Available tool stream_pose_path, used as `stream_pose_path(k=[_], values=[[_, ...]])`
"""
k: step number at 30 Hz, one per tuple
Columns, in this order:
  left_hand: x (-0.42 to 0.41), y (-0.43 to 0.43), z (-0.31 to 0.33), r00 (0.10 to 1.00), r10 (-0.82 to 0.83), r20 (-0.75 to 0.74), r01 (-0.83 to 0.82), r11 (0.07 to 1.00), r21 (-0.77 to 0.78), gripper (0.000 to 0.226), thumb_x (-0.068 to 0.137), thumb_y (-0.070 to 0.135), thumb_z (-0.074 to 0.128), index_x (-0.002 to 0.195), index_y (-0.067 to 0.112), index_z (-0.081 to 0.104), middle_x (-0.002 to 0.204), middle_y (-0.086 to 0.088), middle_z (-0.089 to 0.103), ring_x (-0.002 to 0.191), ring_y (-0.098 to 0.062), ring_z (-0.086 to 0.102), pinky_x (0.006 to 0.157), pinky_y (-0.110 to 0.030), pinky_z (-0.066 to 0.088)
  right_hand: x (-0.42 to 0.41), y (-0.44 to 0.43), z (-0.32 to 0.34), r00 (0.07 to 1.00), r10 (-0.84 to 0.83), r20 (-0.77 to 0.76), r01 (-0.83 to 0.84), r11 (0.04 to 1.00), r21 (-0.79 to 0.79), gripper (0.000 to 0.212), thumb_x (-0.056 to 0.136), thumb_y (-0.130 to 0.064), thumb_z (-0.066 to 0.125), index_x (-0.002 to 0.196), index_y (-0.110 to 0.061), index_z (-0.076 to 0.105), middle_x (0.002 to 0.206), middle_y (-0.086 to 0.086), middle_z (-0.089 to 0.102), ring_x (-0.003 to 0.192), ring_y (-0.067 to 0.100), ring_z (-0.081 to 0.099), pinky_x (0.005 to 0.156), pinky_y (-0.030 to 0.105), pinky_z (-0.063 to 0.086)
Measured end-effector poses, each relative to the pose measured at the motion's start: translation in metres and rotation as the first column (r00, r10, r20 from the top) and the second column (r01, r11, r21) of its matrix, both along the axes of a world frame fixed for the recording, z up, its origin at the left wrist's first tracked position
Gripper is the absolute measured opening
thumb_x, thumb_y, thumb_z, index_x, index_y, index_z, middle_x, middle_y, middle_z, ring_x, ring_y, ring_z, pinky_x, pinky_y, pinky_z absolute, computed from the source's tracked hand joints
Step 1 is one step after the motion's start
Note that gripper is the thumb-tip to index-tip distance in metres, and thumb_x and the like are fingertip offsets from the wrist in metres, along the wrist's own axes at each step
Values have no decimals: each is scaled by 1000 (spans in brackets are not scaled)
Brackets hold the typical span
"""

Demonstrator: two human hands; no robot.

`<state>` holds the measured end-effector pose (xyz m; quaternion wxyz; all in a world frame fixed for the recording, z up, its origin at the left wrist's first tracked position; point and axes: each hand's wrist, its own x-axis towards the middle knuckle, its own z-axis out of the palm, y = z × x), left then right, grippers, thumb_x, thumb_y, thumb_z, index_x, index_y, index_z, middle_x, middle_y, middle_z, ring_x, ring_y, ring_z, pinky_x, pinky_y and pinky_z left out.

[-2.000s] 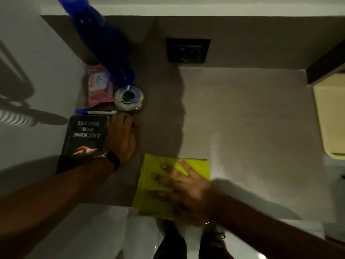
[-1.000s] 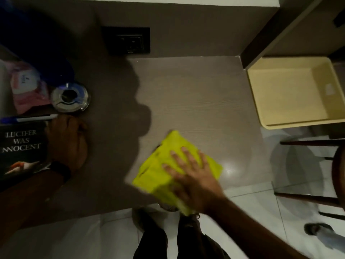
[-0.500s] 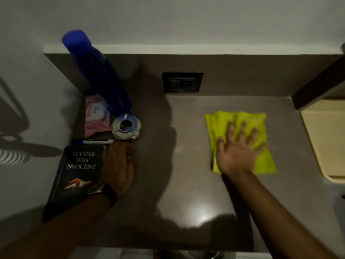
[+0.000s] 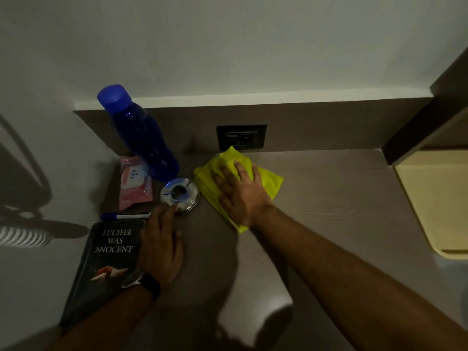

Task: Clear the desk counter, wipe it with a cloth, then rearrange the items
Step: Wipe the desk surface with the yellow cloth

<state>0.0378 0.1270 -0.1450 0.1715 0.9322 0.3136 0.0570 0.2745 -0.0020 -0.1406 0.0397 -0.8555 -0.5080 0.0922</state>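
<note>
My right hand [image 4: 240, 193] presses flat on a yellow cloth [image 4: 268, 181] at the back of the brown desk counter [image 4: 329, 211], just below a wall socket [image 4: 241, 136]. My left hand [image 4: 160, 247] lies flat on the counter, fingers spread, its fingertips touching a glass ashtray [image 4: 179, 193]. Grouped at the left are a blue bottle [image 4: 139, 133], a pink wipes pack [image 4: 134, 182], a pen [image 4: 124, 216] and a dark book [image 4: 101, 269].
A white wall bounds the counter on the left and behind. A pale yellow tray-like surface [image 4: 435, 198] lies lower on the right, past the counter's edge, under a dark shelf edge [image 4: 417, 133].
My right hand has slid the yellow cloth from the right-middle of the counter leftward and back, up beside the ashtray. My left hand's fingers have reached forward to the ashtray.
</note>
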Motion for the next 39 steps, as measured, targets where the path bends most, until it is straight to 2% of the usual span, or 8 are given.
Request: stream_pose_path(k=[16,21,26,30,32,34,37,39], values=[[1,-3,-7,993,-15,116,17,1000,-19,74,89,19,35,155,-13,27,165,-29,26,148,-49,35,118,-62,33,-151,-89,-8,969,247,-23,-245,967,77,63,107,-52,42,165,-33,32,180,0,17,166,42,11,124,78,7],[-1,4,-8,997,-32,69,32,999,2,74,86,17,32,153,-13,31,162,-30,34,141,-53,45,113,-62,39,-179,-194,-12,966,208,155,-220,973,66,48,110,-44,50,157,-39,46,169,-3,45,152,38,48,107,74,46],[3,-10,23,992,-40,-120,26,993,-113,72,87,7,56,152,-13,33,158,-38,33,136,-58,49,109,-65,46,-210,-231,-2,995,28,-100,-18,995,97,42,103,-59,53,144,-49,50,149,-16,56,121,12,75,95,48,62],[13,-52,76,969,233,-81,-244,956,-162,72,104,15,33,156,-13,-7,165,-40,5,154,-53,20,128,-60,20,-212,-231,20,958,-89,-273,50,988,-148,40,115,-46,25,153,-44,40,158,-12,50,134,11,68,103,36,62],[6,-82,104,872,478,111,-411,835,-365,81,98,11,49,157,-15,1,165,-40,8,154,-51,22,130,-53,14,-214,-219,34,811,-202,-549,144,978,-148,48,116,-36,30,165,-34,30,174,-2,33,158,21,41,128,43,38],[-10,-103,128,856,516,-19,-446,719,-533,81,85,6,64,152,-18,27,158,-41,28,149,-52,31,128,-50,18,-214,-206,76,328,-335,-883,462,872,-160,53,112,-12,42,163,-27,43,174,1,34,156,14,41,125,29,36],[-41,-117,150,895,439,-76,-391,694,-605,48,99,18,56,139,-9,53,142,-31,56,136,-46,51,116,-46,36,-214,-197,108,-249,95,-964,802,579,-150,69,92,23,35,136,-11,75,145,18,69,117,22,77,82,28,59],[-47,-124,161,910,387,-151,-347,507,-789,44,105,30,51,134,-2,60,134,-23,63,127,-41,59,107,-46,47,-214,-186,130,-503,445,-741,824,504,-258,73,90,21,23,148,-1,61,147,30,62,130,45,67,111,55,53]])
